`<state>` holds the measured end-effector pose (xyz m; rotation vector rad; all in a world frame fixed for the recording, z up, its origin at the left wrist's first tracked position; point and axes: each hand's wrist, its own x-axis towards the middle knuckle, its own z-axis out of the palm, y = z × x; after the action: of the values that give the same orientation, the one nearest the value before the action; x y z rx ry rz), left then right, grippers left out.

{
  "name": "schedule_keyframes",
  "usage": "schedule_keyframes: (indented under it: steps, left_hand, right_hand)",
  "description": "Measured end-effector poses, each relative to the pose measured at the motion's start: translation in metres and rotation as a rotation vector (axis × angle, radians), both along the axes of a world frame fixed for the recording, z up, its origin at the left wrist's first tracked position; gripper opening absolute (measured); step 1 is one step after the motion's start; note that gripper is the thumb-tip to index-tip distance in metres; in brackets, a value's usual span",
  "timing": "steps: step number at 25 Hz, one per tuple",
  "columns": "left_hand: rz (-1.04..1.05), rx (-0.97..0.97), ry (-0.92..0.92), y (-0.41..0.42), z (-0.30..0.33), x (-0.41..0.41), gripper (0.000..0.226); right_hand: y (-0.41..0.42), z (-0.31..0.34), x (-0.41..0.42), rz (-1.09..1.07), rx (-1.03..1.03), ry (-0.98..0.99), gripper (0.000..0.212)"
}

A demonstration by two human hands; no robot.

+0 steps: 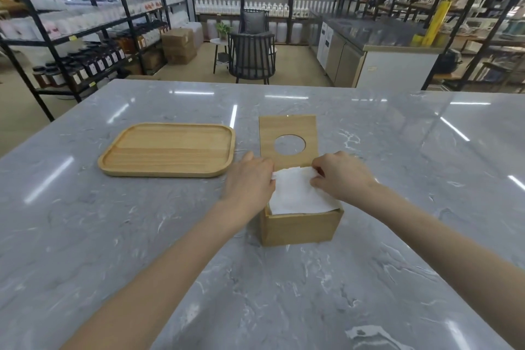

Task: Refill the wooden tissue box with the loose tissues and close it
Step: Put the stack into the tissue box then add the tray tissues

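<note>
Over the box [301,226], both hands [250,179] [341,176] pinch the tissues [298,193]; we should tuck corners flat before closing the lid [288,139].

Both hands [250,179] [342,176] forward; fingers [318,163] curled

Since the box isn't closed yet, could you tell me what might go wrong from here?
1. The tissues stand above the rim of the box, with a corner sticking out at the left hand; they may jam or crease when the lid goes on.
2. The lid lies on the table behind the box; reaching over could drag tissues out.
3. The right hand pinches the top sheet, which may tear or lift.
</note>
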<state>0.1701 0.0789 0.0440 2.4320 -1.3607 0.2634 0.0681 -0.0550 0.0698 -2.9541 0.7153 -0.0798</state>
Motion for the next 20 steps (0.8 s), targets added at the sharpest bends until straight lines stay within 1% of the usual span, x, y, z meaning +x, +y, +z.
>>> schedule_keyframes:
  steps: [3,6,9,10,12,13,14,16,19,20]
  left_hand:
    - [-0.001,0.113,-0.1,-0.005,0.0,-0.001,0.01]
    - [-0.004,0.2,-0.088,-0.008,0.001,-0.002,0.014]
    - [0.005,0.257,-0.081,-0.013,0.005,-0.003,0.012]
    - [0.013,0.271,-0.076,-0.014,0.007,-0.003,0.016]
    - [0.021,0.298,-0.073,-0.014,0.007,-0.002,0.029]
    - [0.023,0.295,-0.075,-0.013,0.006,-0.002,0.027]
    - [0.021,0.279,-0.073,-0.012,0.005,-0.002,0.019]
    - [0.015,0.227,-0.042,-0.008,0.004,-0.002,0.009]
    - [0.005,0.177,-0.007,-0.005,0.006,-0.004,0.015]
    - [-0.01,0.176,-0.013,-0.004,0.007,-0.004,0.018]
  right_hand:
    - [0.004,0.001,0.002,0.002,-0.115,0.067,0.041]
    - [0.009,-0.006,0.004,0.017,-0.176,0.122,0.041]
    - [0.012,-0.012,0.008,0.01,-0.224,0.125,0.039]
    - [0.012,-0.013,0.008,0.003,-0.233,0.125,0.038]
    - [0.01,-0.014,0.007,-0.028,-0.208,0.104,0.037]
    - [0.008,-0.014,0.006,-0.04,-0.19,0.093,0.034]
    - [0.007,-0.014,0.005,-0.038,-0.166,0.072,0.027]
    - [0.006,-0.011,0.001,-0.042,-0.12,0.01,0.01]
    - [0.003,-0.002,-0.006,-0.06,-0.056,-0.09,0.024]
    - [0.002,0.0,-0.008,-0.051,-0.052,-0.135,0.025]
